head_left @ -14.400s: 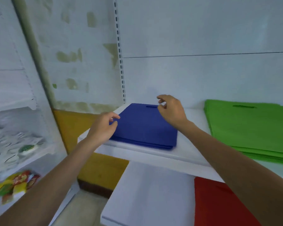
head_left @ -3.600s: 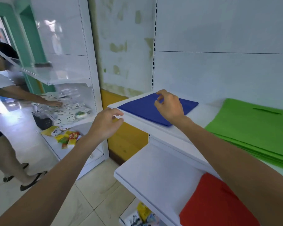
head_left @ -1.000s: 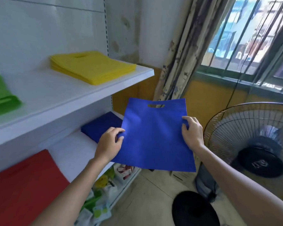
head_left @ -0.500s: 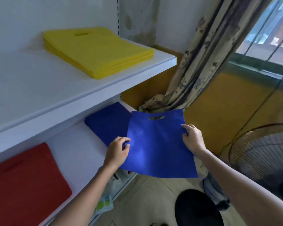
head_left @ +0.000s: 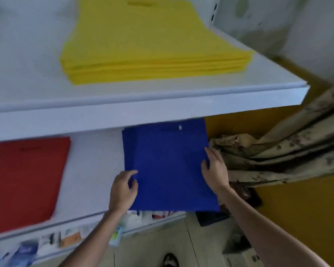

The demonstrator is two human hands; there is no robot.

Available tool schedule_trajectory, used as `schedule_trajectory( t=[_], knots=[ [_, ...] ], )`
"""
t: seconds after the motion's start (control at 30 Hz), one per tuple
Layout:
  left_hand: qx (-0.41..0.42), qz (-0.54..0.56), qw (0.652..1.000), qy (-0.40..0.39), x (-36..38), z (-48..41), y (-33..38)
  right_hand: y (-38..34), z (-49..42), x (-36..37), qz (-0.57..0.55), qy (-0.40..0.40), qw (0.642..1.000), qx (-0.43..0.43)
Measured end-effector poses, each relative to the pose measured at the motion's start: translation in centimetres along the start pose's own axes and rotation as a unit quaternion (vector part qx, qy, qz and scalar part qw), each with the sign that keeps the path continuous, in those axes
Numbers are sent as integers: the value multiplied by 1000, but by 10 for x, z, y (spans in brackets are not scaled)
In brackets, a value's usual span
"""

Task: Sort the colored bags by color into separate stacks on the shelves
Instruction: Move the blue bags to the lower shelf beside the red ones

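Note:
A flat blue bag [head_left: 169, 166] lies over the blue stack at the right end of the lower shelf [head_left: 93, 170], its near edge past the shelf front. My left hand [head_left: 123, 191] pinches its left edge near the front corner. My right hand [head_left: 214, 170] grips its right edge. The blue stack [head_left: 128, 135] underneath shows only as a thin strip along the left side. A red stack [head_left: 25, 180] lies at the left of the same shelf. On the upper shelf [head_left: 143, 101] sits a thick yellow stack [head_left: 148, 41].
A patterned curtain [head_left: 278, 151] hangs bunched just right of the shelf end, against a yellow wall [head_left: 297, 218]. Small packaged goods [head_left: 46, 241] fill the shelf below. The tiled floor [head_left: 162, 239] and a shoe tip [head_left: 170, 260] show at the bottom.
The blue bag has moved from the air in front of the shelves down onto the blue stack on the lower shelf. Both hands still hold its edges. My view has tilted down.

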State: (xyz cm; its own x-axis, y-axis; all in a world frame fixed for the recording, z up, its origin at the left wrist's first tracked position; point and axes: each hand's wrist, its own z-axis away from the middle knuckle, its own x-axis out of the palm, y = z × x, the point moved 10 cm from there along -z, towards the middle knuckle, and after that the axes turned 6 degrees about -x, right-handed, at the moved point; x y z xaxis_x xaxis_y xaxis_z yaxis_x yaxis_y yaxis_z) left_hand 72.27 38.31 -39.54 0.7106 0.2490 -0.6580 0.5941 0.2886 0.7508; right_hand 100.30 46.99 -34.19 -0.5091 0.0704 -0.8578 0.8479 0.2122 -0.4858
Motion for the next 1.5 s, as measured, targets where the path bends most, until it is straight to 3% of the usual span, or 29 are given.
schedule_trajectory(
  t=[0.27, 0.43, 0.5, 0.63, 0.77, 0.9, 1.07, 1.27, 1.4, 1.5],
  knots=[
    [-83, -38, 996, 7, 14, -24, -34, -21, -62, 94, 124, -113, 980, -110],
    [-104, -115, 984, -83, 44, -40, -60, 30, -65, 147, 189, -233, 954, 21],
    [-93, -109, 986, -80, 45, -41, -59, 31, -66, 146, 194, -231, 953, 37],
    [-101, -68, 992, -18, 14, -29, -53, -13, -64, 123, 148, -147, 977, -51],
    [-101, -29, 993, 46, -53, 0, -60, -102, -39, 119, 22, -137, 979, -149],
    [-103, -49, 987, 113, -152, 41, -82, -225, 6, 134, -69, -169, 953, -240],
    [-122, -91, 965, 212, -301, 128, -129, -400, 87, 155, -132, -209, 905, -346],
    [-184, -99, 911, 356, -482, 251, -183, -610, 191, 147, -187, -230, 826, -480],
    [-174, -136, 880, 420, -580, 299, -184, -725, 239, 113, -217, -194, 776, -560],
    [-169, -162, 856, 461, -640, 316, -184, -794, 248, 89, -246, -165, 760, -579]
  ],
)
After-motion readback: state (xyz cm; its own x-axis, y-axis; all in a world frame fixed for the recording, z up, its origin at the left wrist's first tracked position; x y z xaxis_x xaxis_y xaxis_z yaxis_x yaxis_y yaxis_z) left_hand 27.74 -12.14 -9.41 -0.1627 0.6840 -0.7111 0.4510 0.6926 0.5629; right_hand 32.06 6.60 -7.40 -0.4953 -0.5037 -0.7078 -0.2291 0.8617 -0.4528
